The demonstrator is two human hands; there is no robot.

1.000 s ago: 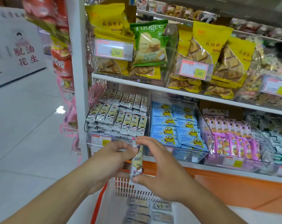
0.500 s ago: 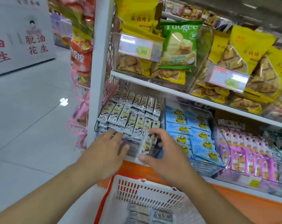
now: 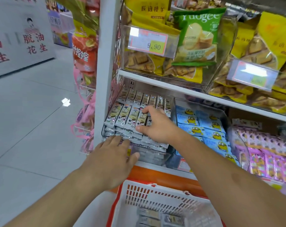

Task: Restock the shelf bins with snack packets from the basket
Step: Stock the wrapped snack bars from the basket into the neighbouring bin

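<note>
Snack packets (image 3: 127,119): small foil sachets, rows stacked flat in the clear bin (image 3: 157,157) at the left end of the lower shelf (image 3: 204,95). Right hand (image 3: 157,126) lies spread on the near-right part of the stack, fingers open, pressing down; whether one packet sits under the palm, can't tell. Left hand (image 3: 112,161) open too, fingertips on the bin's front lip, holding nothing. More packets low in the white basket (image 3: 155,195), near, below the shelf. Judgement: light, soft, slick film, crushable contents, so stacks slide easily. Best grip is thumb and fingers across the long edges at mid-length, light squeeze, not the crimped ends.
</note>
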